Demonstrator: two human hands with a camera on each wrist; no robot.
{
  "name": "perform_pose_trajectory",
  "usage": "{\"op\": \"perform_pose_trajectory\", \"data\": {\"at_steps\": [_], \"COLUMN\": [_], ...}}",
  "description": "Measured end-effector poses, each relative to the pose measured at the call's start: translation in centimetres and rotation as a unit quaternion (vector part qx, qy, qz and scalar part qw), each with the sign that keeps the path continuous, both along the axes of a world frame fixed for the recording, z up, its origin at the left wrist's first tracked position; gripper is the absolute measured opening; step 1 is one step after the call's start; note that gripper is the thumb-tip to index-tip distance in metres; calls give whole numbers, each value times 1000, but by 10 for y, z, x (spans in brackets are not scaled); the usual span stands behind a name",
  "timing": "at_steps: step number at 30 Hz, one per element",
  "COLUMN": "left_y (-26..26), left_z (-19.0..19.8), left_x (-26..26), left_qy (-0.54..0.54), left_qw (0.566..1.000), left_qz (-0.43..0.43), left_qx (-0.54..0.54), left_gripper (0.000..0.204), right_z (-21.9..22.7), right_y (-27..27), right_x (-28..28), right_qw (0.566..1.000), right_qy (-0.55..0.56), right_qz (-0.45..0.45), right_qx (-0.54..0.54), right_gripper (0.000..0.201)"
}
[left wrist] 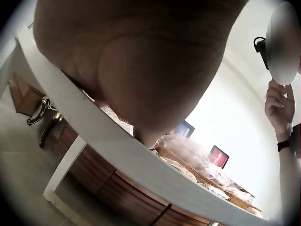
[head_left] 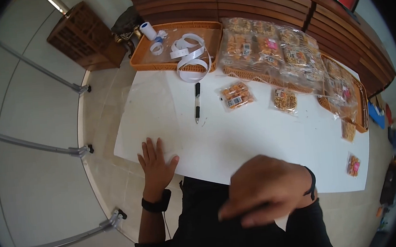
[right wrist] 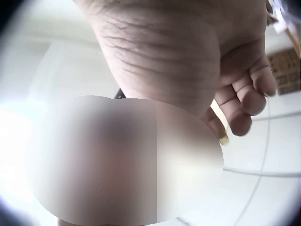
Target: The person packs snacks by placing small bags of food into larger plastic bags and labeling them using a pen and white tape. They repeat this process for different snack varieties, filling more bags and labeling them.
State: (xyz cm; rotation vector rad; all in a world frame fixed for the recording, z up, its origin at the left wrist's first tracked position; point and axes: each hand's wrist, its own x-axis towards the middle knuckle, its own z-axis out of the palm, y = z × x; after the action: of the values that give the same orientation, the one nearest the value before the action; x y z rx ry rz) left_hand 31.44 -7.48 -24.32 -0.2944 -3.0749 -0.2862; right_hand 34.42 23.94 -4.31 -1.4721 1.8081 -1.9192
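My left hand [head_left: 157,167] lies palm down with spread fingers on the near left edge of the white table [head_left: 246,140], over a faint clear sheet [head_left: 152,108]. In the left wrist view its palm [left wrist: 141,70] fills the top. My right hand [head_left: 265,190] is raised in front of my body, slightly blurred; the right wrist view shows its fingers [right wrist: 240,117] loosely bent, holding nothing. The left wrist view has the right hand [left wrist: 280,106] held up near my head. A black-and-clear pen [head_left: 197,102] lies on the table beyond the left hand.
At the back, a wicker tray [head_left: 134,63] holds ribbon [head_left: 196,53] and a white roll [head_left: 148,31]. Beside it are baskets heaped with bagged snacks [head_left: 295,56]. Loose snack packets [head_left: 237,95] lie in front, with another packet [head_left: 353,165] at the right edge.
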Motion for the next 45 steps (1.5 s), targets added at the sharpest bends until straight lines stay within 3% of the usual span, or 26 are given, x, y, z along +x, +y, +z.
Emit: {"op": "perform_pose_trajectory", "data": {"at_steps": [3,5,8,13,18,20,22,24,27,29,45], "left_y": [-8,-12,-11,-18,-18,-15,-13,-16,-16,-16,-16], "left_z": [8,16,22,25,15,15,12,6,4,3,3], "left_x": [-4,-7,-14,-41,-57,-61,-64,-67,-68,-67,-68], "left_qy": [-24,-30,-6,6,12,23,33,42,56,61,76], "left_qw": [999,998,996,993,992,995,995,995,994,994,988], "left_qz": [-29,-52,-73,-117,-89,-62,-47,-40,-46,-48,-47], "left_qx": [-12,-28,-44,23,86,79,77,80,77,80,130], "left_gripper": [86,86,85,72,67,63,60,57,56,56,51], "right_z": [-3,13,15,6,-1,-4,19,25,13,8,6], "right_y": [2,7,24,40,45,44,34,34,44,45,36], "right_x": [-5,-6,-5,-2,-21,-16,-8,-7,-10,-1,-11], "right_qw": [976,942,927,923,893,892,903,912,917,902,923], "right_qy": [-15,-62,-134,-74,-70,-70,-125,-114,-68,-126,-132], "right_qz": [140,185,181,201,330,328,211,178,230,228,182], "right_qx": [-164,-274,-300,-320,-296,-304,-353,-352,-318,-343,-312], "right_gripper": [17,28,35,43,39,51,50,52,54,54,50]}}
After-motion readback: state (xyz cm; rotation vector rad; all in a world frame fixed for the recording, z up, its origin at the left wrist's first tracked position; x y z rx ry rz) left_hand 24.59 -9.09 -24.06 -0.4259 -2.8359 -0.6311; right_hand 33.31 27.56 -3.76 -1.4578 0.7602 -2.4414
